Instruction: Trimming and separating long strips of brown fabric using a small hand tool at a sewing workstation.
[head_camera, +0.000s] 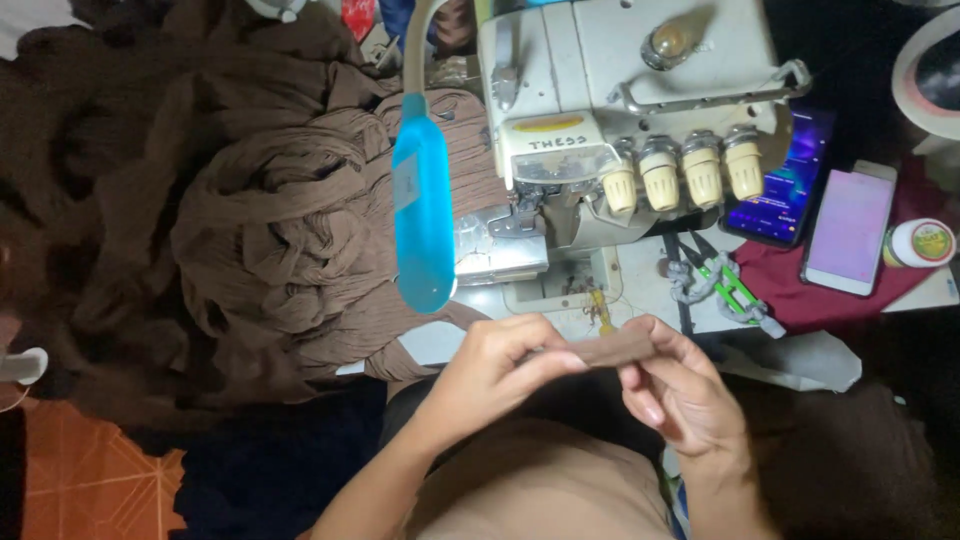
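A heap of brown ribbed fabric (270, 240) lies left of the overlock machine (620, 120), with a blue lamp (423, 200) hanging over the needle area. The left hand (490, 375) and right hand (680, 385) pinch opposite ends of a brown fabric strip (605, 350), holding it flat and level just in front of the machine bed. Green snips (735, 290) and two phones (815, 200) lie to the right, within reach.

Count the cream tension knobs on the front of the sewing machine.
4. They sit in a row across the machine's front: first knob at left, second knob, third knob, fourth knob at right. None seems hidden.
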